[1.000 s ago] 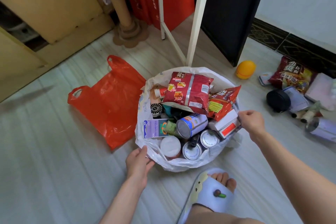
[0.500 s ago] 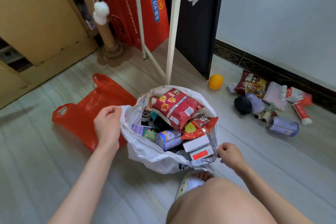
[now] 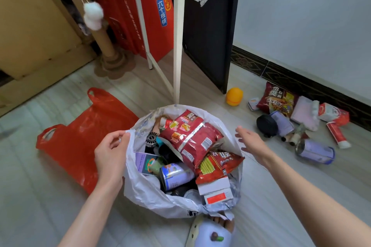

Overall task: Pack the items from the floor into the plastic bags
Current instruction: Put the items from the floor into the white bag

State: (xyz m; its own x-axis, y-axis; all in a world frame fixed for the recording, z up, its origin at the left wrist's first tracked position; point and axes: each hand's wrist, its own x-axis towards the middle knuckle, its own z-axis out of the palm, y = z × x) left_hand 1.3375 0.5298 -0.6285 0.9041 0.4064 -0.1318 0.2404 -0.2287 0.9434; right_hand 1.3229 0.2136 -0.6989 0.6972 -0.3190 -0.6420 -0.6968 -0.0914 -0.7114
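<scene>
Nearest the camera, a slippered foot (image 3: 212, 232) sits just below the white bag (image 3: 144, 190), which stands on the floor stuffed with cans, small boxes and snack packets. With that many tins inside it is probably heavy, and the thin film looks soft and likely to stretch or tear, so the sound hold would be the two handles taken together, not the loose rim. The left hand (image 3: 111, 152) pinches the bag's left rim between thumb and fingers, wrist bent, forearm reaching in from below. The right hand (image 3: 252, 142) hovers beside the right rim with fingers spread and straight, gripping nothing. Left of the white bag, an empty red bag (image 3: 80, 142) lies flat. Farther right, near the wall, a purple can (image 3: 315, 151), a noodle packet (image 3: 278, 101), a toothpaste tube (image 3: 337, 134) and an orange ball (image 3: 234, 96) are not yet packed.
</scene>
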